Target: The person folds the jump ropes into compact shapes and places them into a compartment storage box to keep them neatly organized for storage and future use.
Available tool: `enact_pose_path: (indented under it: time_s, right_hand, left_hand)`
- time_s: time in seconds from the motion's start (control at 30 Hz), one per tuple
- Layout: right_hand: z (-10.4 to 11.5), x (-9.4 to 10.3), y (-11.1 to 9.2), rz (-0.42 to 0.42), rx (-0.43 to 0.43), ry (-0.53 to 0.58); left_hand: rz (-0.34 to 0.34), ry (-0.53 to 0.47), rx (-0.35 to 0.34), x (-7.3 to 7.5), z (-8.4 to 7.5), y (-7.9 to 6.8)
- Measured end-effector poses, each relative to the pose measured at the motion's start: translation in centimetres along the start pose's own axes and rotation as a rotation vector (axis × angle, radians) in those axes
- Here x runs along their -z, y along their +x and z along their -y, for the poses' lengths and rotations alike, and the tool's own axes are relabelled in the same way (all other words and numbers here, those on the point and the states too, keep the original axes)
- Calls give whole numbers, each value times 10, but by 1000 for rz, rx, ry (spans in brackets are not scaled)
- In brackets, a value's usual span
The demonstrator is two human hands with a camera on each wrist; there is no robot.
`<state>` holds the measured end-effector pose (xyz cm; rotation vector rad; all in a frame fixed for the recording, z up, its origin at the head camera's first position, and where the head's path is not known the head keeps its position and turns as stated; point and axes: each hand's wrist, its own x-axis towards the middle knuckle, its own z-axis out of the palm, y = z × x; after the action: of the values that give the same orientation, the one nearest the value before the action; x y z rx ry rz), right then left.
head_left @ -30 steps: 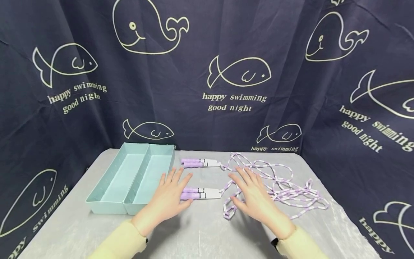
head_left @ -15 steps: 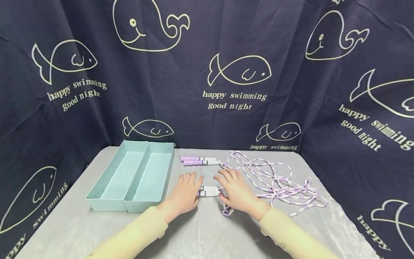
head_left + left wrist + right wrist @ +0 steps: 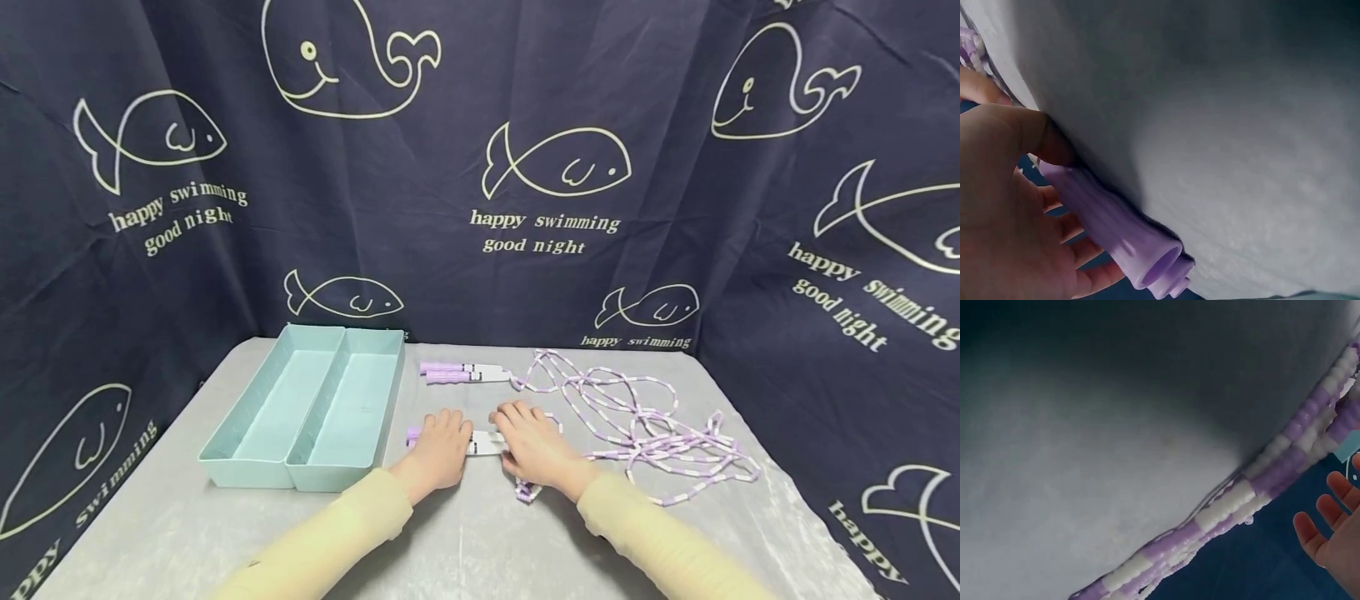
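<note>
Two purple-and-white jump ropes lie on the table. My left hand (image 3: 441, 450) grips the paired handles (image 3: 483, 446) of the nearer jump rope. In the left wrist view, the thumb lies against a purple handle (image 3: 1110, 225), with the fingers behind it. At the handles' white ends, my right hand (image 3: 536, 446) arches over with thumb and fingers parted. The right wrist view shows its fingers (image 3: 1335, 512) apart from the beaded cord (image 3: 1229, 506), while its thumb is out of frame. Beyond both hands is the farther jump rope's pair of handles (image 3: 465, 373).
To the left stands a light blue tray (image 3: 288, 462) with two long compartments. Loose loops of beaded cord (image 3: 660, 450) spread over the right side of the grey table (image 3: 480, 550). A dark blue curtain (image 3: 420, 225) with fish prints surrounds the back and sides.
Both hands have come down and inward from hovering spread over the table to the nearer jump rope. My left hand has taken hold of its handles, which have shifted slightly left.
</note>
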<state>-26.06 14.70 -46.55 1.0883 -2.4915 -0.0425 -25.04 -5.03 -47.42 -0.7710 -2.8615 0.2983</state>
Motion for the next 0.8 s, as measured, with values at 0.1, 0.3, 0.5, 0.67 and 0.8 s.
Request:
enact_pose_path:
  time_s: [0.1,0.3,0.5,0.67,0.8]
  right_hand:
    - [0,-4,1,9,1,-9]
    - [1,-9,1,8,20,-24]
    - [3,-7,1,30,18,-52]
    - [5,2,4,17,5,-58]
    - [6,12,7,-7,-9,-75]
  left_hand:
    - [39,-36,24,-1,-1,4]
    - [49,-31,46,-2,-6,6]
    - [-22,22,72,-2,-12,4]
    - [-149,45,57,3,-13,4]
    - [-207,63,37,17,-13,4]
